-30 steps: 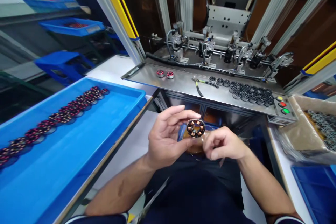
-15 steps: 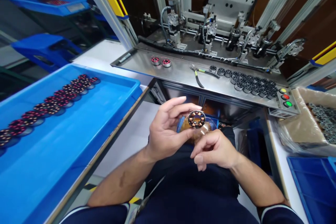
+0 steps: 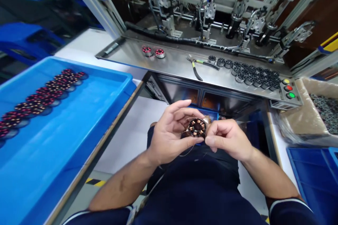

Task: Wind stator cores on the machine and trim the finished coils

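Note:
My left hand (image 3: 169, 133) pinches a small round stator (image 3: 196, 127) wound with copper coils, held over my lap. My right hand (image 3: 229, 140) is closed beside the stator's right edge, fingertips pressed against it; a thin copper wire (image 3: 187, 152) trails down from the part. Both hands are in front of the steel machine shelf (image 3: 174, 67).
A large blue tray (image 3: 79, 119) at left carries a row of several wound stators (image 3: 42, 95). On the steel shelf lie two red-wound stators (image 3: 153, 52), pliers (image 3: 198, 66) and several bare black cores (image 3: 250, 75). A bag of cores (image 3: 324, 109) and a blue bin (image 3: 314, 179) sit at right.
My right hand rose from below the stator and closed on its right edge. Both hands and the stator dropped slightly towards my lap as the camera tilted down.

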Demonstrator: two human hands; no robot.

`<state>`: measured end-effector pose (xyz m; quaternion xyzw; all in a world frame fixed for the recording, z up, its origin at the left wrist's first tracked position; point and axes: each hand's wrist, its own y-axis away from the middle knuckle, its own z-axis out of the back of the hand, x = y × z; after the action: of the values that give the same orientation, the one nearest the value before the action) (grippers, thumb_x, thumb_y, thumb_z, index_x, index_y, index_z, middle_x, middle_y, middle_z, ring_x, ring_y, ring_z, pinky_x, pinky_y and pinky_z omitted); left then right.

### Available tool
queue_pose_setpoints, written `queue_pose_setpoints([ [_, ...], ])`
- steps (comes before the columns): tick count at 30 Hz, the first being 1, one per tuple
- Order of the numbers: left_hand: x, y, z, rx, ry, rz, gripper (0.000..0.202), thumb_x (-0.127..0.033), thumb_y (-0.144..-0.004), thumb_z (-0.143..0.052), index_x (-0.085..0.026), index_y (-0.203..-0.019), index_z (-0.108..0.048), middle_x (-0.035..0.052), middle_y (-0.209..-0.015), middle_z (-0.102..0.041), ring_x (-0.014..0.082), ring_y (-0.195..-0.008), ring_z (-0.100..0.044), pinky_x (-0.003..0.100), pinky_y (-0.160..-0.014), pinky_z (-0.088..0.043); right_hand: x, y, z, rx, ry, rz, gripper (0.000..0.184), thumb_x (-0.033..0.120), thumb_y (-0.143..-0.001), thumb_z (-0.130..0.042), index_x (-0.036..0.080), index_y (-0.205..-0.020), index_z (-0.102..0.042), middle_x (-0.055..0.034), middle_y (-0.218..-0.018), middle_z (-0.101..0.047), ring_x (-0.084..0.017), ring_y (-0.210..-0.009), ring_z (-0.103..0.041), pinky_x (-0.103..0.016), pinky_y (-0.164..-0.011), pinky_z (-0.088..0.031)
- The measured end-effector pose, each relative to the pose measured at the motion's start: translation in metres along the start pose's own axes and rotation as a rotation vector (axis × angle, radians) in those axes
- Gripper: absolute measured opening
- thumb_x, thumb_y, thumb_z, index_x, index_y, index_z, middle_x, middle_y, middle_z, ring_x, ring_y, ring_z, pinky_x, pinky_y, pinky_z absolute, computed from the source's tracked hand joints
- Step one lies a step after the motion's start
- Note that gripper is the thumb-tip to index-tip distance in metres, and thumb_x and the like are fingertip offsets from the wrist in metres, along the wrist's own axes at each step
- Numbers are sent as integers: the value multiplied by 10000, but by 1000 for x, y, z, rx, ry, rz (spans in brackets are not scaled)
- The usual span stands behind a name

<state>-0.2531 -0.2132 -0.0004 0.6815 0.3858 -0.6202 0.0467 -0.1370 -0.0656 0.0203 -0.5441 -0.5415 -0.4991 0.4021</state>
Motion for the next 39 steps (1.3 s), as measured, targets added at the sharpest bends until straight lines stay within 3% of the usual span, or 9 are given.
queue_pose_setpoints([
  [4, -2, 1, 5, 30, 14, -16, 753, -67, -747, -820, -315, -1382, -500, 70, -1161, -756, 182, -1009, -747, 251, -845, -622, -6, 7, 20, 150, 147, 6, 375, 480, -804, -786, 155, -673, -653, 14, -558, -619, -93, -495, -543, -216, -486, -439],
  [8, -5, 4, 5, 5, -147, -139, 790, 4, -767, -765, -323, -1423, -471, 67, -1212, -748, 184, -1078, -731, 266, -889, -621, 11, 9, 26, -64, 267, 162, 375, 472, -704, -878, 165, -789, -679, -1, -696, -654, -101, -578, -544, -244, -556, -458],
  [12, -5, 9, 4, 32, -274, -195, 831, 28, -766, -738, -326, -1460, -447, 68, -1255, -732, 206, -1127, -713, 299, -926, -621, 24, 3, 6, -167, 218, 280, 398, 449, -697, -888, 188, -753, -593, 28, -695, -583, -95, -596, -482, -243, -558, -424],
  [17, -11, 8, 1, 35, -168, -114, 821, 49, -767, -725, -362, -1434, -480, 31, -1249, -738, 176, -1116, -720, 245, -931, -611, 12, -2, -10, -242, 159, 325, 298, 392, -896, -713, 187, -729, -576, 17, -692, -548, -117, -654, -507, -267, -616, -430],
  [22, -14, 1, 0, 48, 110, 85, 595, -21, -835, -704, -327, -1332, -595, 43, -1234, -742, 151, -989, -756, 188, -799, -633, -1, 1, -13, -332, 133, 389, 228, 325, -925, -685, 189, -767, -593, 6, -725, -588, -124, -664, -551, -273, -627, -446],
  [27, -9, 0, -1, 34, 242, 202, 408, -165, -799, -798, -226, -1194, -715, 109, -1259, -728, 162, -944, -754, 197, -809, -624, -7, 4, -16, -395, 252, 485, 201, 303, -938, -670, 192, -787, -597, -9, -742, -619, -136, -670, -578, -280, -622, -454],
  [33, 0, 1, -7, -121, 126, 169, 513, -140, -597, -928, -253, -1075, -779, 70, -1219, -729, 189, -1008, -735, 175, -769, -614, -14, 4, -19, -406, 293, 521, 140, 225, -938, -659, 202, -814, -598, 2, -763, -620, -132, -690, -592, -276, -644, -461],
  [36, 2, 2, -9, -177, 38, 127, 474, -91, -630, -895, -255, -1061, -786, 48, -1101, -755, 180, -995, -741, 204, -842, -611, -16, 4, -19, -419, 300, 527, 151, 218, -932, -667, 205, -803, -589, 17, -741, -599, -118, -672, -557, -263, -632, -439],
  [39, 0, 5, -11, -194, 49, 120, 549, -47, -685, -845, -288, -1166, -735, 26, -1071, -777, 143, -909, -761, 184, -797, -615, -19, 5, -19, -423, 273, 490, 164, 236, -935, -666, 205, -797, -582, 23, -727, -584, -112, -656, -533, -256, -615, -424],
])
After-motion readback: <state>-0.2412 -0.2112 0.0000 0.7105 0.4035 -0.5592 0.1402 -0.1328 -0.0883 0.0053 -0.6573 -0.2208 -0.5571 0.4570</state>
